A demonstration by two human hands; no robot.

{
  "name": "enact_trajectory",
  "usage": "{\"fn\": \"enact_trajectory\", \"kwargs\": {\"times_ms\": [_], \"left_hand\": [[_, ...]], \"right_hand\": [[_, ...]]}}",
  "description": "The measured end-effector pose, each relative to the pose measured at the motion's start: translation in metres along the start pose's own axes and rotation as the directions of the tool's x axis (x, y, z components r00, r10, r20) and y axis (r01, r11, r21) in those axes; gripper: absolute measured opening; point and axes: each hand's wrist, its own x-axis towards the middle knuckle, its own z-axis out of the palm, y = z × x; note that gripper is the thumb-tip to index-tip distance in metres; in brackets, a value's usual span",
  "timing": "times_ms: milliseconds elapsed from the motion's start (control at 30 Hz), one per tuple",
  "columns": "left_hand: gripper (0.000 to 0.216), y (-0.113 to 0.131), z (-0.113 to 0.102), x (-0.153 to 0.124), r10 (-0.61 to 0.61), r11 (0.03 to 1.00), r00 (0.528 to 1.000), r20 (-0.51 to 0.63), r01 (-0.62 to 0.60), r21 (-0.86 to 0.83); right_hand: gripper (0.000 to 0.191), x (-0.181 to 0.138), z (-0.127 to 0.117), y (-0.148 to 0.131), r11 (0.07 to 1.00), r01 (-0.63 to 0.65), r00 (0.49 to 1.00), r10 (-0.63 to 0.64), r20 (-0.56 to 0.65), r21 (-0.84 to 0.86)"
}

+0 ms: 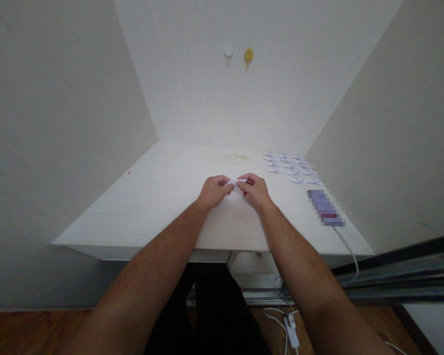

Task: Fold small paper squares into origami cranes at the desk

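Observation:
Between my two hands is a small folded piece of white paper (237,183), held just over the middle of the desk. My left hand (215,191) pinches its left side between thumb and fingers. On the other side, my right hand (254,190) grips the right part the same way. The thumbs lie close together near the paper's middle, and the fingers hide much of its shape. Folded paper cranes (292,165) stand in rows at the desk's back right, apart from both hands.
The white desk (140,207) is walled on the left, back and right. A phone-like device (323,207), blurred out, lies at the right with a white cable (348,244) running off the edge. Two hooks, one white (228,50), one yellow (248,54), hang on the back wall. A power strip (291,329) lies on the floor.

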Motion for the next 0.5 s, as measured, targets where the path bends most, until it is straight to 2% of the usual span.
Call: {"fn": "enact_trajectory", "kwargs": {"times_ms": [267, 400, 500], "left_hand": [[0.018, 0.0010, -0.0016, -0.0003, -0.036, 0.993, 0.998, 0.058, 0.042, -0.107], [0.018, 0.0024, -0.0030, -0.0006, -0.048, 0.981, 0.992, 0.113, 0.068, -0.183], [0.018, 0.0035, -0.0032, -0.0011, -0.047, 0.981, 0.993, 0.105, 0.065, -0.182]], "right_hand": [[0.017, 0.0013, -0.0014, 0.0025, 0.999, 0.051, 0.998, -0.050, -0.033, 0.013], [0.016, -0.0004, -0.0016, -0.0001, 0.997, 0.045, 0.999, -0.045, -0.003, 0.069], [0.016, -0.0013, -0.0016, -0.0002, 0.995, 0.035, 0.999, -0.038, 0.029, 0.097]]}}
